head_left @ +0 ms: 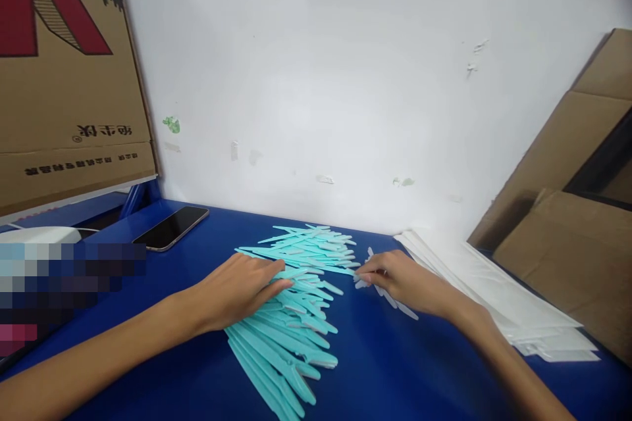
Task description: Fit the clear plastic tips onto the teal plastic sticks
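Note:
Slim turquoise eyebrow razors (291,335) lie in a fanned heap in front of me, with a second heap of eyebrow razors (316,243) behind. My left hand (241,286) is closed over the near heap, thumb and index finger around a razor whose handle end sticks out past the knuckles. That razor's other end (340,270) reaches my right hand (390,276). There my right thumb and fingers pinch a small clear plastic blade cover at the razor's tip; the fingertips partly hide it. Several loose clear covers (405,310) lie on the table under that hand.
A phone (172,227) lies on the blue table (395,368) at the left. White plastic bags (494,296) are stacked at the right, beside cardboard boxes (557,250). A large printed carton (74,99) stands at the left, and a white wall (320,79) rises behind.

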`<control>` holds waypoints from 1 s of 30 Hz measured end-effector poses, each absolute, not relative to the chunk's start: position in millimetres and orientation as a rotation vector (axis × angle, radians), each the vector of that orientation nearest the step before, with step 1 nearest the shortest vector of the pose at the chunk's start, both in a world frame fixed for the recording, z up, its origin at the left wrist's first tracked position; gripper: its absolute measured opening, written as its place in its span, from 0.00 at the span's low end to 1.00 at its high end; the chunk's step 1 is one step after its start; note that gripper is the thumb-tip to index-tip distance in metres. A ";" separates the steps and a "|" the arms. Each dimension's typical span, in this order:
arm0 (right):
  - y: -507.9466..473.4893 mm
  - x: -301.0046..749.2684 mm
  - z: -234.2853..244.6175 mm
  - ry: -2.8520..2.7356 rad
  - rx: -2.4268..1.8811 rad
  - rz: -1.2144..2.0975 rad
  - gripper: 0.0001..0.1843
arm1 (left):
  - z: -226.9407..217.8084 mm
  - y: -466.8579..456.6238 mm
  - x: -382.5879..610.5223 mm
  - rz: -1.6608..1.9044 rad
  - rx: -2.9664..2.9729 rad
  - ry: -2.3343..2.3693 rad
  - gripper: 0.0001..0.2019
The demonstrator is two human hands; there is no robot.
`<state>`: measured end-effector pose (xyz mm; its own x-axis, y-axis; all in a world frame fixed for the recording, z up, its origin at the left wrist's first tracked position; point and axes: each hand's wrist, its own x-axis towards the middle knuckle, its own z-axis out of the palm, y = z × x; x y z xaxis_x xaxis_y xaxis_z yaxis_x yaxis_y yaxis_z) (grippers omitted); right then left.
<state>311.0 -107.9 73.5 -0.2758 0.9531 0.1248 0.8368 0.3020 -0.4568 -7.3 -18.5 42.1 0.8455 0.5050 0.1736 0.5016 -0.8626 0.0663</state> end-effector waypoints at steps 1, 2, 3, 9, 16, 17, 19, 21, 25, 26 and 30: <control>-107.9 311.7 72.4 -2.198 -1.613 0.439 0.16 | 40.5 -16.8 -7.6 0.311 3.011 0.782 0.23; -107.9 312.5 71.4 -2.200 -1.638 0.442 0.15 | 38.8 -15.2 -8.0 0.328 3.023 0.745 0.23; -107.8 313.3 70.6 -2.209 -1.677 0.438 0.15 | 37.2 -13.7 -8.4 0.344 3.046 0.711 0.22; -106.7 310.6 72.4 -2.223 -1.881 0.198 0.13 | 27.4 -6.4 -9.2 0.360 3.301 0.586 0.18; -113.3 270.8 71.8 -2.323 -1.616 0.173 0.14 | 27.6 -8.4 -9.2 0.406 3.234 0.516 0.13; -114.3 265.3 69.1 -2.357 -1.596 0.172 0.15 | 28.2 -9.0 -9.5 0.406 3.224 0.502 0.13; -115.4 257.5 62.8 -2.406 -1.584 0.147 0.15 | 29.0 -9.7 -10.2 0.408 3.211 0.497 0.13; -115.7 253.7 57.5 -2.424 -1.607 0.120 0.16 | 29.0 -9.6 -10.7 0.409 3.194 0.494 0.14; -114.8 252.8 53.7 -2.418 -1.632 0.127 0.15 | 26.8 -8.3 -11.1 0.416 3.169 0.495 0.18; -114.6 252.8 53.5 -2.420 -1.629 0.128 0.15 | 26.0 -7.9 -11.3 0.418 3.164 0.499 0.18; -114.2 251.9 51.6 -2.436 -1.625 0.084 0.14 | 24.6 -7.4 -12.8 0.409 3.167 0.517 0.17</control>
<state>251.9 -114.2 51.6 -0.3695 0.9181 0.1433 0.9060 0.3902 -0.1640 -12.8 -7.4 24.6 0.9172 0.3003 0.2618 0.3239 -0.9447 -0.0511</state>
